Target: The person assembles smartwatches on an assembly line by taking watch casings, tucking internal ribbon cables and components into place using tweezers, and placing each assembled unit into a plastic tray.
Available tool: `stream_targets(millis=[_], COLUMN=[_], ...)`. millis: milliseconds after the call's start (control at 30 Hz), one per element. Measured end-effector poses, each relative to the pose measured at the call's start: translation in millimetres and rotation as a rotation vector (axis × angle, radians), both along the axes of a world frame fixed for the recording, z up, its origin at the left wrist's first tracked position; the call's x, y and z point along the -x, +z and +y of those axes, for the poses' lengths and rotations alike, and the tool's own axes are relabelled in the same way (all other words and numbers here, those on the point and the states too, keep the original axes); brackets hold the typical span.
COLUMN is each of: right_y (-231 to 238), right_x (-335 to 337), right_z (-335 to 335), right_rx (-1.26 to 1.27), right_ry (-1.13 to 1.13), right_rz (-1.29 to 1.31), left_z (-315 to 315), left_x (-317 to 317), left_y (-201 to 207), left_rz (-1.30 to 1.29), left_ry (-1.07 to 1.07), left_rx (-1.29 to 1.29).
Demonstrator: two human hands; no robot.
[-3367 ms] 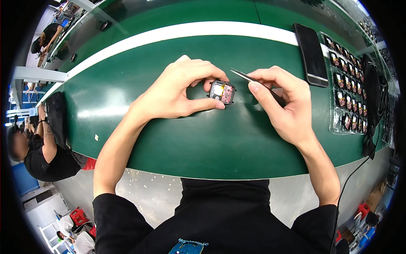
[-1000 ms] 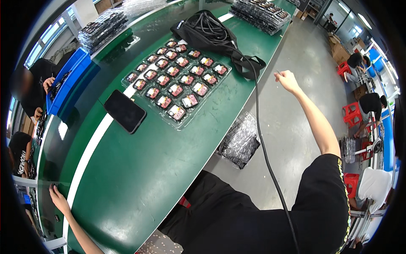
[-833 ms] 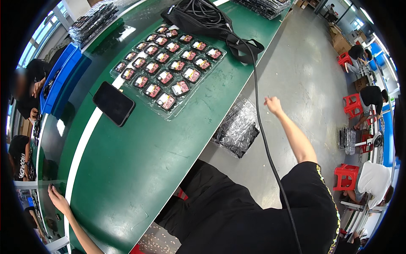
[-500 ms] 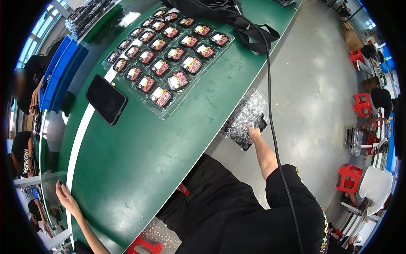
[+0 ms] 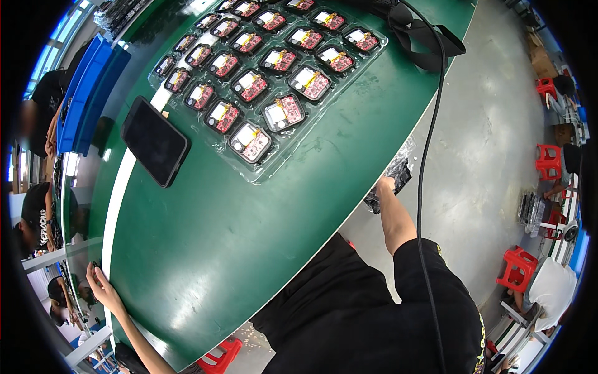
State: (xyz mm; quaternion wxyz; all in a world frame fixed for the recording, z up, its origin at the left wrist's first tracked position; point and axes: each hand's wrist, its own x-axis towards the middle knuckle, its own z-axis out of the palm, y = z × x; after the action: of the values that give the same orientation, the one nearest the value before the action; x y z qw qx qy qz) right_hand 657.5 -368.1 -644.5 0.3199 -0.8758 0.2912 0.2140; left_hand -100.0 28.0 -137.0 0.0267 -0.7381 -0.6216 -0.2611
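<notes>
My left hand (image 5: 106, 293) is by the white line near the left edge of the green table, fingers reaching forward. A small dark thing shows at its fingertips, too small to name. Past the table's right edge, my right hand (image 5: 387, 183) reaches down to a shiny clear plastic pack (image 5: 398, 172) with black contents. Its fingers are hidden behind the wrist and the pack, so its grip does not show. A clear plastic tray (image 5: 265, 175) on the table carries several rounded black cases (image 5: 250, 142) with red boards, white blocks and yellow strips inside.
A black phone (image 5: 156, 142) lies left of the tray. A black strap (image 5: 430, 50) hangs at the table's far right, and a black cable (image 5: 425, 168) runs down past my right arm. Blue bins (image 5: 87, 100), red stools (image 5: 518, 268) and other people at work surround the table.
The view has shifted, so the tray looks larger and nearer. My right hand is now closer to the table edge, which hides more of the plastic pack. My left hand has barely moved.
</notes>
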Motion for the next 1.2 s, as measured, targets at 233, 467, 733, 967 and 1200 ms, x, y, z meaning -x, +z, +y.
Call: stream_targets(millis=[233,467,733,967,1200], right_y=[-27,-1,25,107,250], right_x=[-20,3,-29,-64,-72], right_z=[-8,8,-43,-108,-161], right_rx=[-0.051,-0.040,-0.600,-0.948,-0.944], right_ry=[-0.197,0.025,-0.101,-0.119,0.068], right_rz=[0.126,0.070,-0.009,-0.025,-0.250], left_z=[7,3,11,19,14], left_x=[0,10,4,4,19], left_y=[-9,1,-15,-30,-33], left_rz=[0.007,0.020,-0.026,-0.102,-0.194], left_ry=[-0.023,-0.017,-0.062,-0.092,-0.155], left_rx=[-0.027,-0.030,-0.049,-0.040,-0.045])
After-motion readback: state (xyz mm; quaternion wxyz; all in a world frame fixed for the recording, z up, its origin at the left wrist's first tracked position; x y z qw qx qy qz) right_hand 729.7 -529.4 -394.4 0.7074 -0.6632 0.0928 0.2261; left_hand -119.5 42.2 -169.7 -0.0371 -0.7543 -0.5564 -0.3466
